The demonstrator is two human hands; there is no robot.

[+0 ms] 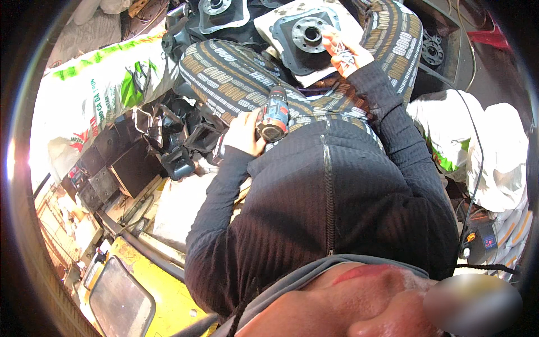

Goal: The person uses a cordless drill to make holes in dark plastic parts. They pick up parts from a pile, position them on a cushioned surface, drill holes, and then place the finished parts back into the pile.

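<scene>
The drill (274,115) is gripped in the left hand (242,132), small metal pieces (345,57) are held in the right hand (353,55) over the flanged part (298,35) between the knees (216,59), and each should probably be seated squarely first

White pad (347,20); dark flanged housing (301,41) lying on it.

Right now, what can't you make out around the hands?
All head view:
Red-and-blue cordless drill: chuck tip too small, any bit unclear.
Its handle: covered by the left hand.
Small silvery pieces in the right hand: count unclear, too small and bunched.
Grey square-flanged part with round hub: cut off by the top edge.
</scene>
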